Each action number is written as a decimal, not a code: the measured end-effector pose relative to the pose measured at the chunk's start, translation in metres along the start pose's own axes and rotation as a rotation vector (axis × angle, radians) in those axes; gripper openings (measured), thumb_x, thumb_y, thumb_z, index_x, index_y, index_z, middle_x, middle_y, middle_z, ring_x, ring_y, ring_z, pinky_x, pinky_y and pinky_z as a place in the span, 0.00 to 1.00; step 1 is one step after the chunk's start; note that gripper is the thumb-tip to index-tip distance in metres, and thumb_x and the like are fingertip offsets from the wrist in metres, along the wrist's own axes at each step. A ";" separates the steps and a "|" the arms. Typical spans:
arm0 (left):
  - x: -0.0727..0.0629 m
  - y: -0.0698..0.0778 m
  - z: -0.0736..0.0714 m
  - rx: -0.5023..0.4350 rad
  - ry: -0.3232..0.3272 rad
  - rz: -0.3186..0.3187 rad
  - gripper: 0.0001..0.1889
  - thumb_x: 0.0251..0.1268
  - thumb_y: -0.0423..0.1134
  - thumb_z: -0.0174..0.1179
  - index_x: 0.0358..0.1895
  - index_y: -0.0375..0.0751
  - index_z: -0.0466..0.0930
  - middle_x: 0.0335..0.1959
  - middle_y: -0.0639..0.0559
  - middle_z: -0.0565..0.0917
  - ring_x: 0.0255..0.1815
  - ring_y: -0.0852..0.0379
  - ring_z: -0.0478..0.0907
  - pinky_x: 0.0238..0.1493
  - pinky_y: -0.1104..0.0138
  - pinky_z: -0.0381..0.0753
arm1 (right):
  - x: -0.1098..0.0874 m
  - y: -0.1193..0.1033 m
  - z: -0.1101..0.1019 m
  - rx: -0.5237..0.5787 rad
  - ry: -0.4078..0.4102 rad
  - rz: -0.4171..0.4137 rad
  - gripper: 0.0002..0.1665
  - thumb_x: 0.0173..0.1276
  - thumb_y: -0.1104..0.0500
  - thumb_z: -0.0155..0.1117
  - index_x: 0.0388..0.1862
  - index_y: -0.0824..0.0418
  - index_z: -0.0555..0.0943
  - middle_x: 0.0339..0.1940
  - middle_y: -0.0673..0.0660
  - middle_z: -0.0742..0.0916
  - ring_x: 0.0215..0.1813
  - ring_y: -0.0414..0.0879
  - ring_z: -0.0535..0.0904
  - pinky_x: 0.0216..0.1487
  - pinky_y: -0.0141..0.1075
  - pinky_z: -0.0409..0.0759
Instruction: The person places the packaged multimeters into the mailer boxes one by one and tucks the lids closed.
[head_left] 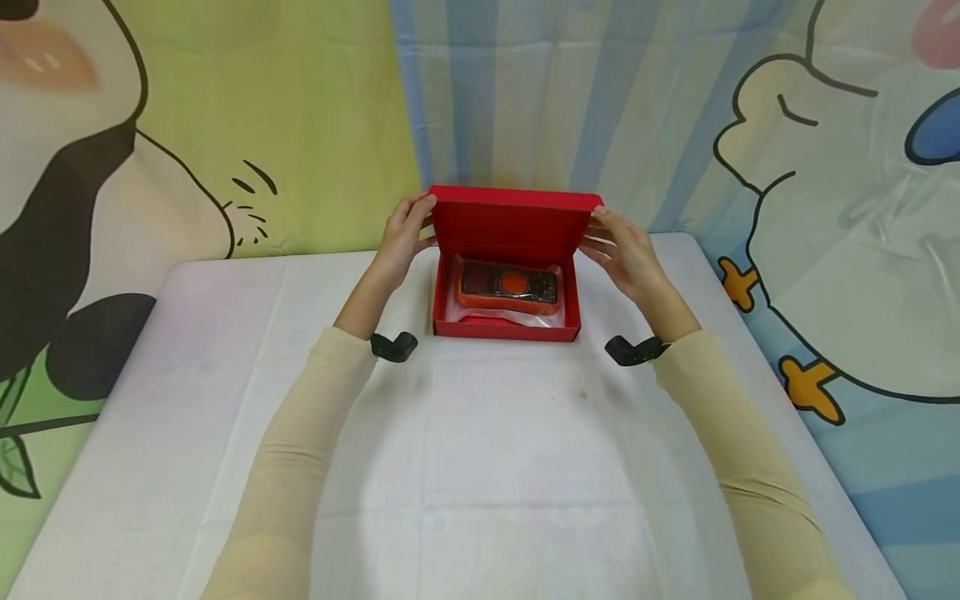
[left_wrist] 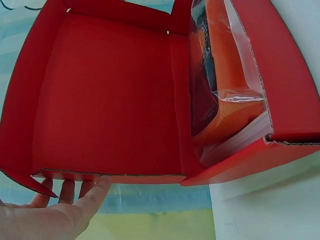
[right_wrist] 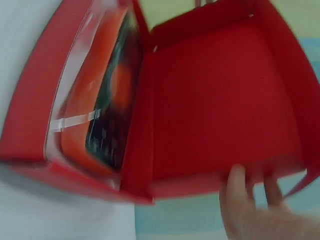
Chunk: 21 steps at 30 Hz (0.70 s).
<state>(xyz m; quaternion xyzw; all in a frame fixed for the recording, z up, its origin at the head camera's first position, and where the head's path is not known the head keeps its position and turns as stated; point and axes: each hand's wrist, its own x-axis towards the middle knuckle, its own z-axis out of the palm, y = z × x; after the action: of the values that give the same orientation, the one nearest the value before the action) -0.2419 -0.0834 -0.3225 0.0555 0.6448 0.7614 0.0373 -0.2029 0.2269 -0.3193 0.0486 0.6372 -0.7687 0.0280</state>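
Observation:
A red cardboard box [head_left: 506, 331] stands on the table with its hinged lid [head_left: 517, 229] raised. Inside lies an orange and black multimeter [head_left: 510, 286] with a round orange dial, in a clear plastic bag [head_left: 480, 315]. My left hand [head_left: 401, 237] holds the lid's left side near the upper corner. In the left wrist view, its fingertips [left_wrist: 104, 181] touch the lid's side flap. At the opposite side, my right hand [head_left: 622, 250] holds the lid near its right corner. The right wrist view is blurred, with a digit [right_wrist: 236, 177] over the flap's edge.
A white cloth [head_left: 495, 467] covers the table, which meets a cartoon-printed curtain [head_left: 525, 92] just behind the box. Black wrist-worn devices sit at the left wrist [head_left: 394, 347] and the right wrist [head_left: 634, 351].

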 end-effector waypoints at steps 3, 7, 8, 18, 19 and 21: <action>0.000 0.000 0.000 -0.005 0.003 -0.001 0.26 0.68 0.45 0.48 0.64 0.36 0.60 0.57 0.44 0.69 0.59 0.48 0.67 0.60 0.52 0.67 | 0.000 0.000 0.002 -0.004 -0.010 -0.020 0.34 0.63 0.44 0.61 0.61 0.62 0.68 0.53 0.57 0.77 0.56 0.54 0.71 0.63 0.45 0.66; 0.000 -0.001 0.000 -0.009 0.001 0.000 0.25 0.68 0.45 0.48 0.64 0.36 0.59 0.58 0.43 0.69 0.59 0.48 0.67 0.60 0.52 0.68 | 0.000 0.001 0.001 -0.017 -0.019 -0.030 0.33 0.63 0.44 0.61 0.59 0.62 0.69 0.50 0.57 0.78 0.53 0.53 0.72 0.63 0.45 0.66; -0.001 -0.001 -0.001 -0.011 -0.001 0.002 0.25 0.68 0.44 0.48 0.64 0.36 0.59 0.58 0.43 0.69 0.59 0.48 0.67 0.60 0.52 0.68 | 0.000 0.001 0.000 -0.008 -0.027 -0.025 0.32 0.62 0.44 0.61 0.59 0.62 0.69 0.50 0.57 0.78 0.53 0.52 0.72 0.63 0.45 0.66; 0.000 -0.006 0.000 -0.049 -0.014 0.013 0.24 0.67 0.41 0.48 0.63 0.35 0.59 0.59 0.42 0.68 0.61 0.48 0.65 0.60 0.51 0.67 | 0.000 0.007 -0.006 0.044 -0.046 -0.013 0.33 0.61 0.46 0.63 0.60 0.63 0.69 0.54 0.59 0.76 0.55 0.51 0.71 0.64 0.43 0.65; 0.000 -0.007 0.000 -0.048 -0.015 0.015 0.24 0.67 0.41 0.48 0.63 0.35 0.59 0.59 0.42 0.68 0.60 0.48 0.65 0.60 0.51 0.67 | 0.001 0.007 -0.006 0.044 -0.048 -0.016 0.33 0.62 0.46 0.63 0.60 0.63 0.69 0.54 0.59 0.76 0.55 0.51 0.71 0.64 0.43 0.65; 0.000 -0.008 -0.001 -0.048 -0.020 0.019 0.24 0.67 0.41 0.48 0.63 0.36 0.59 0.58 0.42 0.68 0.60 0.48 0.66 0.60 0.51 0.67 | 0.001 0.009 -0.007 0.055 -0.056 -0.029 0.32 0.63 0.47 0.62 0.61 0.63 0.68 0.54 0.58 0.76 0.55 0.50 0.71 0.64 0.43 0.65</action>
<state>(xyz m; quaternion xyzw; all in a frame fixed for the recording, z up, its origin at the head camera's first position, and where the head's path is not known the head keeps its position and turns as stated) -0.2421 -0.0829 -0.3304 0.0685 0.6253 0.7764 0.0380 -0.2030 0.2320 -0.3292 0.0185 0.6154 -0.7873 0.0335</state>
